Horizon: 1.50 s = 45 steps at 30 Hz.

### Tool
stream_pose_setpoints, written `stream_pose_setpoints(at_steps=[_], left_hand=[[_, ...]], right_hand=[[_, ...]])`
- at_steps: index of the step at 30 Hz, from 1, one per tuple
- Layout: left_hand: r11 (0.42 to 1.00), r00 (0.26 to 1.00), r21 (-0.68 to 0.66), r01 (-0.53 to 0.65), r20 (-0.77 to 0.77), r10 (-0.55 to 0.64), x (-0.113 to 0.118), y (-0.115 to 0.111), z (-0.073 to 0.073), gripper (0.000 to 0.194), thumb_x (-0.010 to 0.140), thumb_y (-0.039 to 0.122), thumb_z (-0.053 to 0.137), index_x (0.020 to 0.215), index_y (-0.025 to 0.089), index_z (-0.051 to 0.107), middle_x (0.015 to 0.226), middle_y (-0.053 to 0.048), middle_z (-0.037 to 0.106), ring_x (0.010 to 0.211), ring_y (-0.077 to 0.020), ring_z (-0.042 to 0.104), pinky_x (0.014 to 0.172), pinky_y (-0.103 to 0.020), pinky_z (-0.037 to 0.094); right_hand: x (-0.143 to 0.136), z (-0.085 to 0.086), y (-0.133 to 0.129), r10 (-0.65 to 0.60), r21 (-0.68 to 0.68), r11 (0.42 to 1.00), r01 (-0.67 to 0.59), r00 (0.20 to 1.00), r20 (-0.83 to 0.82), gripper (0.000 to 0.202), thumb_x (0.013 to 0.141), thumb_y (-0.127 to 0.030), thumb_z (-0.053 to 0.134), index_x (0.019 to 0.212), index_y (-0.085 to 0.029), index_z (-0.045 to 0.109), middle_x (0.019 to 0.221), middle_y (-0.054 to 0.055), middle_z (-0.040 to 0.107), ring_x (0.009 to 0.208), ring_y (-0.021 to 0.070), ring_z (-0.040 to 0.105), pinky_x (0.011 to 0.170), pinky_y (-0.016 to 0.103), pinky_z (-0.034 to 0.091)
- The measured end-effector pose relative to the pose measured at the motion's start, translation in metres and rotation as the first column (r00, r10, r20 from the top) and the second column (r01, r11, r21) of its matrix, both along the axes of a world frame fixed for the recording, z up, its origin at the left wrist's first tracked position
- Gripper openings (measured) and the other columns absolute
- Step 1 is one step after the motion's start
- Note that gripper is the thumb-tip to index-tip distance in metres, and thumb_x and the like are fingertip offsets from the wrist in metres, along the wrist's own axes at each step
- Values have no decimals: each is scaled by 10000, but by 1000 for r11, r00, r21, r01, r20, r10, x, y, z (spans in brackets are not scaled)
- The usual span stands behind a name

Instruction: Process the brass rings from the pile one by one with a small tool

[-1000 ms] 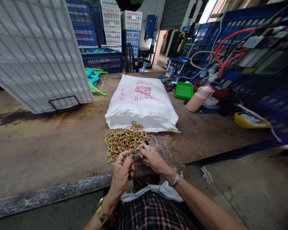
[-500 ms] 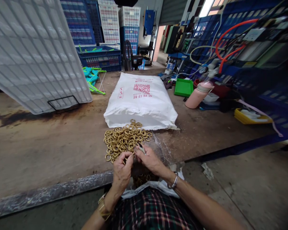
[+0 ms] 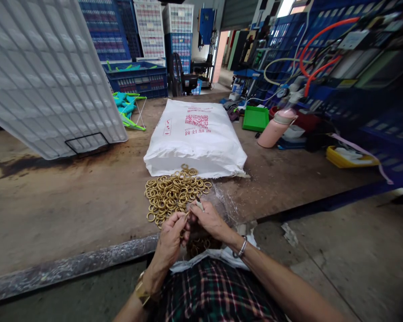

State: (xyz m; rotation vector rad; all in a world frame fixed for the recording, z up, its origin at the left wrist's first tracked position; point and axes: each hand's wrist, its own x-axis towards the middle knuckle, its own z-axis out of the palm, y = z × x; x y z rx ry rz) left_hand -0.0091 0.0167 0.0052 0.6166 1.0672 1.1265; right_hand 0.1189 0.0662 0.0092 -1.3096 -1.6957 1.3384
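A heap of brass-coloured rings point(image 3: 171, 193) lies on the table in front of me. At its near edge my left hand point(image 3: 170, 236) is closed, thumb and forefinger pinching one ring point(image 3: 187, 213), which appears edge-on. My right hand point(image 3: 208, 220) meets it from the other side, fingertips at the same ring. A short pen-like tool point(image 3: 199, 204) with a pale body and dark end sticks up from the right hand's grip; its kind and its lower end are hidden. Below both hands, more rings point(image 3: 199, 245) lie in an open white bag point(image 3: 218, 255) at my lap.
Behind the heap lies a white printed sack point(image 3: 195, 138). A large white crate point(image 3: 57, 80) stands at left. Rightward are a green tray point(image 3: 255, 119), a pink bottle point(image 3: 276, 130), a yellow tray point(image 3: 351, 157) and a machine with orange hoses point(image 3: 304, 58). The table's wrapped edge point(image 3: 74, 259) runs in front.
My left hand has turned slightly and its fingertips have risen with the ring towards my right hand. The pen-like tool stands more upright. The whole view has shifted a little.
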Motion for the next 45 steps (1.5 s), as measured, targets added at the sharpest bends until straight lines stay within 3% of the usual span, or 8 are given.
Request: stream_pose_setpoints(at_steps=[5,10,24,29,35,38,41,45], left_hand=[[999,997,16,-29,-67,30,0,0,-1,342,689,481,648,709,164,522,551,68,493,375,-32,392,328,-138,257],[999,987,30,-31,-158,35,-1,-2,-7,351,701,505,620,708,169,518,534,70,482,379,-38,392,335,-141,266],[977,895,215,19,-438,79,-7,-4,-13,290,772,449,549,657,184,528,458,69,434,392,-68,350,410,-186,284],[976,896,205,79,-443,20,-6,-17,-3,299,786,428,538,610,188,514,454,51,447,423,-83,376,433,-197,301],[939,933,-41,341,-107,-343,8,-48,-5,312,701,447,650,619,167,542,471,38,497,362,-52,375,374,-176,240],[908,960,-320,269,163,-228,3,-50,-18,269,665,384,692,664,157,548,516,34,533,344,-40,399,326,-143,191],[822,963,-530,207,257,-77,-4,-47,-26,163,684,244,683,677,120,578,516,12,553,370,-51,469,314,-122,241],[761,946,-623,182,321,37,-4,-44,-27,98,785,156,577,722,85,599,564,-44,606,417,-79,540,325,-132,340]], right_hand=[[8,-10,-6,95,252,953,-165,959,269,141,809,-169,386,728,-193,499,605,-18,483,546,116,403,549,235,293],[8,-16,-13,119,350,889,-294,888,444,147,701,-81,413,747,-191,500,607,-10,471,550,127,367,556,251,256],[8,-9,-10,209,266,875,-405,810,547,187,687,-104,408,816,-170,527,622,9,522,532,123,364,537,247,244],[12,-19,-7,176,215,895,-390,753,635,179,723,-121,421,846,-161,545,611,12,515,505,120,345,518,258,221],[26,-22,-6,38,311,918,-246,835,549,130,754,-117,421,811,-176,522,593,-10,463,516,119,359,539,252,254],[38,-25,-28,96,373,885,-279,893,439,141,744,-91,415,790,-189,506,628,-10,480,558,123,407,562,240,291],[55,-39,-56,232,329,861,-389,874,428,219,693,-52,417,822,-196,521,686,-3,527,599,127,450,590,231,331],[73,-63,-79,162,207,942,-265,897,412,196,786,-125,400,878,-181,564,850,57,596,765,161,536,692,258,393]])
